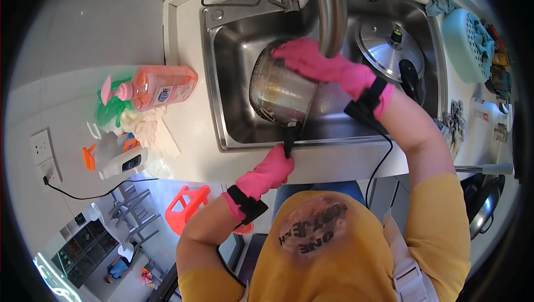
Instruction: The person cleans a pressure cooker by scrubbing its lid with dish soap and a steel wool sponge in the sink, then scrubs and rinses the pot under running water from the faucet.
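A metal saucepan (281,93) lies tipped on its side in the left part of the sink, its wall stained and scuffed. My left hand (272,168), in a pink rubber glove, is closed round the pan's black handle (290,139) over the front rim. Across the top of the pan reaches my right hand (317,64), also pink-gloved, its fingers pressed together against the pan's outer wall near the base. Whatever may be under those fingers is hidden. Both wrists wear black straps, and a cable trails from the right one.
The steel sink (231,129) has a faucet (331,12) arching over it. A glass lid (384,46) and a black handle (409,76) lie at its right. Left stands a soap bottle (167,87) on its side near gloves (147,126); right, a turquoise basket (459,46).
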A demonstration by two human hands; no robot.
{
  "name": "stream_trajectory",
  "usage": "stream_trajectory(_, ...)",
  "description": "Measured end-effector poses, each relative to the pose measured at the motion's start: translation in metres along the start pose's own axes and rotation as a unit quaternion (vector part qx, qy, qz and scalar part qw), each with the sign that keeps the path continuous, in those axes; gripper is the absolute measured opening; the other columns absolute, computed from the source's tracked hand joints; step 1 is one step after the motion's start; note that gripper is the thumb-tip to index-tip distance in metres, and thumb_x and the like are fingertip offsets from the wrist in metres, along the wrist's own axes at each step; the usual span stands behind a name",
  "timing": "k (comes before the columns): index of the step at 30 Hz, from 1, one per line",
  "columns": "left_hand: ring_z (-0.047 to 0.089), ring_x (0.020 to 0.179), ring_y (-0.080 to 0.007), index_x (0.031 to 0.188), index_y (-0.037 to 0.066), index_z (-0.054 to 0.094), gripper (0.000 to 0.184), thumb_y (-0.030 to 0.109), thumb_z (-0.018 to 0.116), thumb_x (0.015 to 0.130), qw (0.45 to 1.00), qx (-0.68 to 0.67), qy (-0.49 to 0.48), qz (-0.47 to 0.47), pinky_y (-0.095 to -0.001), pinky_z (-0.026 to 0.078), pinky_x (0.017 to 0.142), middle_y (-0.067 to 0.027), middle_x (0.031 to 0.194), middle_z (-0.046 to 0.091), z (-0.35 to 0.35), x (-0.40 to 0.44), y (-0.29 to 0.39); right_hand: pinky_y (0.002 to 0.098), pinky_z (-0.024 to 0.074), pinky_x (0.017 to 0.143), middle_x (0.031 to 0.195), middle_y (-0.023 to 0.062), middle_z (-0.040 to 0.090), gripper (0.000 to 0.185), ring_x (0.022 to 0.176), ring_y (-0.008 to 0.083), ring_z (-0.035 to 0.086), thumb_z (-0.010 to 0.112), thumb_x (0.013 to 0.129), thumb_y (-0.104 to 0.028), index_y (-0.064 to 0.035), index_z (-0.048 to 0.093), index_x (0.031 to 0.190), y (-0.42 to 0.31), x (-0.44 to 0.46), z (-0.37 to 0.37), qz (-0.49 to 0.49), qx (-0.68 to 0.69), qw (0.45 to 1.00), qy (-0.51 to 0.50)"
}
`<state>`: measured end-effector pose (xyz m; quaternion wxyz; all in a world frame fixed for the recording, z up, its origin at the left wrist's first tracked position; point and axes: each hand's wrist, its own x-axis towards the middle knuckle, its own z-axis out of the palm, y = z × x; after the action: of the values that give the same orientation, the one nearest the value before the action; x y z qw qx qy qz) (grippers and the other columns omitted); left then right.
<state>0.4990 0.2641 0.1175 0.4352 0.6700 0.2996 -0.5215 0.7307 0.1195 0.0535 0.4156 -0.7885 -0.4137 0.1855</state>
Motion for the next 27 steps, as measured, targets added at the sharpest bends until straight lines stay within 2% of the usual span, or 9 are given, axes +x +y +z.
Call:
stream_trajectory(6,0.054,0.045,-0.0186,0.121,0.003,0.043,0.036,0.029,0.049,0.096,1.0,0.001,0.012,-0.001,-0.0332,0.039,0.038,-0.01,0.062,0.055,0.002,-0.005,0.005,0.0381,0.0463,0.1,0.122,0.0148,0.066,0.041,0.115,0.0326,0.061,0.051,0.098,-0.034,-0.0067,0.063,0.126,0.115,0.011,-0.012,0.079,0.058,0.995,0.006)
stream_trajectory(10,0.054,0.046,-0.0189,0.122,0.003,0.043,0.037,0.026,0.051,0.095,1.0,-0.002,0.003,0.001,-0.0336,0.04,0.039,-0.0096,0.065,0.055,0.002,0.002,-0.001,0.0375,0.0464,0.099,0.118,0.0141,0.066,0.038,0.114,0.027,0.06,0.053,0.098,-0.032,-0.0074,0.065,0.124,0.075,0.006,-0.017,0.085,0.057,0.995,-0.004)
stream_trajectory(14,0.055,0.047,-0.0192,0.121,0.003,0.044,0.036,0.025,0.051,0.094,1.0,0.001,0.009,-0.005,-0.0336,0.041,0.04,-0.0104,0.068,0.056,0.001,-0.001,0.001,0.0385,0.0509,0.08,0.099,0.0061,0.066,0.014,0.094,0.0296,0.063,0.063,0.091,-0.017,-0.0202,0.073,0.099,-0.02,-0.021,0.018,-0.123,0.007,0.992,-0.004)
stream_trajectory(16,0.055,0.047,-0.0197,0.121,0.003,0.044,0.035,0.024,0.051,0.094,1.0,-0.01,0.006,-0.003,-0.0341,0.041,0.04,-0.0112,0.069,0.056,0.002,0.001,-0.001,0.0389,0.0501,0.074,0.091,0.0044,0.064,0.013,0.089,0.0294,0.063,0.063,0.089,-0.015,-0.021,0.073,0.096,-0.052,-0.018,0.006,-0.216,-0.136,0.967,-0.022)
stream_trajectory(18,0.057,0.048,-0.0207,0.119,0.002,0.045,0.034,0.023,0.05,0.093,1.0,-0.018,0.005,-0.001,-0.0346,0.042,0.041,-0.012,0.071,0.057,0.002,0.002,0.002,0.0406,0.0504,0.075,0.086,0.0067,0.062,0.017,0.086,0.0304,0.063,0.064,0.084,-0.015,-0.0214,0.073,0.097,0.012,0.005,0.018,-0.015,0.025,0.999,0.046)
stream_trajectory(21,0.059,0.05,-0.0222,0.116,0.001,0.046,0.032,0.022,0.049,0.093,1.0,-0.021,0.01,0.009,-0.0356,0.043,0.042,-0.0128,0.072,0.058,-0.004,-0.011,0.006,0.0406,0.0498,0.077,0.085,0.0083,0.061,0.019,0.088,0.031,0.062,0.063,0.084,-0.016,-0.0222,0.074,0.098,0.007,0.024,-0.009,0.017,-0.136,0.989,0.061)
stream_trajectory(24,0.06,0.051,-0.0231,0.114,0.001,0.046,0.03,0.022,0.048,0.093,0.999,-0.037,0.005,0.031,-0.0366,0.044,0.042,-0.013,0.072,0.059,0.003,-0.001,-0.008,0.0395,0.0492,0.08,0.086,0.0079,0.061,0.019,0.092,0.0305,0.061,0.062,0.085,-0.015,-0.0207,0.074,0.098,-0.064,0.0,0.023,-0.206,-0.194,0.958,-0.045)
stream_trajectory(25,0.061,0.051,-0.0233,0.113,0.001,0.046,0.03,0.022,0.047,0.093,0.998,-0.04,0.008,0.04,-0.0368,0.044,0.043,-0.0129,0.072,0.059,0.002,0.001,-0.009,0.0392,0.0484,0.082,0.086,0.007,0.06,0.018,0.093,0.0303,0.06,0.062,0.083,-0.016,-0.0202,0.073,0.096,-0.083,-0.009,0.034,-0.202,-0.224,0.949,-0.091)
stream_trajectory(27,0.061,0.051,-0.0236,0.113,0.0,0.047,0.03,0.023,0.047,0.093,0.997,-0.048,0.014,0.056,-0.0376,0.045,0.043,-0.013,0.072,0.06,-0.004,-0.007,-0.003,0.0396,0.0485,0.081,0.085,0.0077,0.06,0.017,0.093,0.0302,0.06,0.063,0.08,-0.017,-0.0196,0.073,0.093,-0.067,0.021,0.024,-0.186,-0.146,0.971,-0.035)
